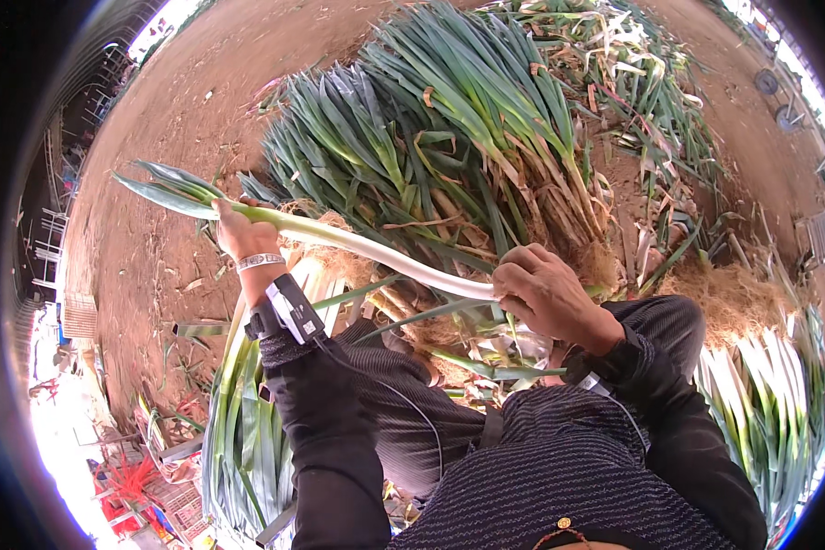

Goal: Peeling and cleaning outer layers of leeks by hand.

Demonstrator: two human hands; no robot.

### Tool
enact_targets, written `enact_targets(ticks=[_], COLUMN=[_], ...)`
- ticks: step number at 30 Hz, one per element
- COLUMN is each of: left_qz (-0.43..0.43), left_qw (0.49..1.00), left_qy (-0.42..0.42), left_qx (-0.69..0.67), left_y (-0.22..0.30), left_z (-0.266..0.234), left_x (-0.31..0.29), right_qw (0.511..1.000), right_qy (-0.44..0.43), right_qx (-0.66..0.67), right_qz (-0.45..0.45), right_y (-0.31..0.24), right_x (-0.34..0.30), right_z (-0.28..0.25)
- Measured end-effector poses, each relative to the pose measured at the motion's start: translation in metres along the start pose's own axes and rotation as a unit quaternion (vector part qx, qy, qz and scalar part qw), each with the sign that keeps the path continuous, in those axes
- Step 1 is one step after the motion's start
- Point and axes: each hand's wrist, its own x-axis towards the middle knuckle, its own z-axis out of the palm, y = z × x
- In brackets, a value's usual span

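A single long leek [385, 249] stretches between my hands, its white stalk bare and smooth and its green leaves pointing out to the left. My left hand [245, 236] is closed around it just below the leaves. At the white root end, the curled fingers of my right hand [545, 291] close on the stalk; its tip is hidden by them. Beneath the stalk, a loose narrow green leaf [428, 316] runs slantwise. Just beyond my hands lies a heap of untrimmed leeks [412, 137], with dry outer leaves and stringy roots.
White-stalked leeks [238, 431] lie by my left leg, and another bundle [765, 394] with bushy roots lies at the right. Discarded leaves [651, 128] litter the brown dirt ground [183, 119] at the far right. Red items [128, 481] are at the lower left.
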Motion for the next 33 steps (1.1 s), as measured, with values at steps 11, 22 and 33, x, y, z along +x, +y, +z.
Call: enact_targets(ticks=[11,22,33], left_qz=[-0.074,-0.068,-0.091], left_qw=[0.994,0.995,0.993], left_qy=[-0.075,-0.069,-0.066], left_qx=[-0.014,-0.003,-0.028], left_y=[-0.008,-0.004,-0.003], left_z=[-0.017,-0.007,-0.01], left_x=[0.031,0.016,0.012], right_qw=[0.999,0.994,0.984], right_qy=[-0.006,-0.06,-0.075], right_qx=[0.049,0.092,0.164], right_qz=[-0.013,-0.002,0.0], right_y=[0.002,0.0,-0.003], right_x=[-0.005,-0.011,-0.007], right_z=[0.008,0.011,0.012])
